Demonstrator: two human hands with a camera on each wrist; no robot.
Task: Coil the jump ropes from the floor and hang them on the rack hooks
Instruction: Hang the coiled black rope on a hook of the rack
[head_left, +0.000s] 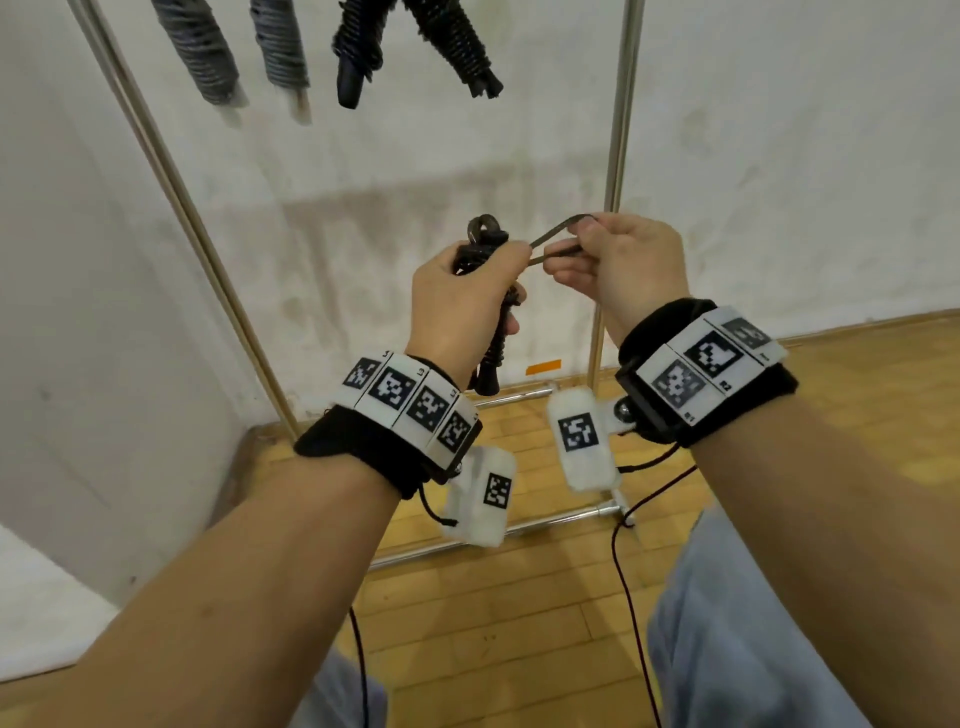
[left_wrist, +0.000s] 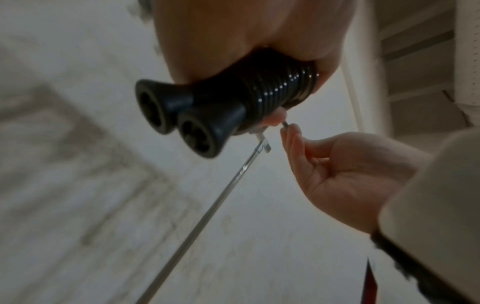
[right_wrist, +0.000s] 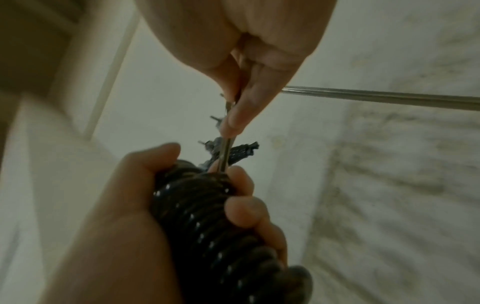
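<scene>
My left hand (head_left: 467, 291) grips a black jump rope bundle (head_left: 497, 343), its cord wound tightly round the two handles (left_wrist: 197, 123). The flared handle ends point down, and a small knot of cord (head_left: 485, 231) sticks up above my fist. My right hand (head_left: 618, 260) pinches a short loop of the cord (head_left: 558, 239) and holds it out to the right of the bundle. In the right wrist view the pinched cord (right_wrist: 225, 152) runs from my right fingertips (right_wrist: 233, 117) straight into the coil (right_wrist: 207, 218). Both hands are at chest height in front of the rack.
Several coiled ropes, grey (head_left: 208, 57) and black (head_left: 457, 41), hang at the top of the metal rack, whose uprights (head_left: 615, 171) and base bar (head_left: 550, 519) stand on the wooden floor (head_left: 493, 613) against a white wall. A thin red cable (head_left: 631, 597) dangles by my right leg.
</scene>
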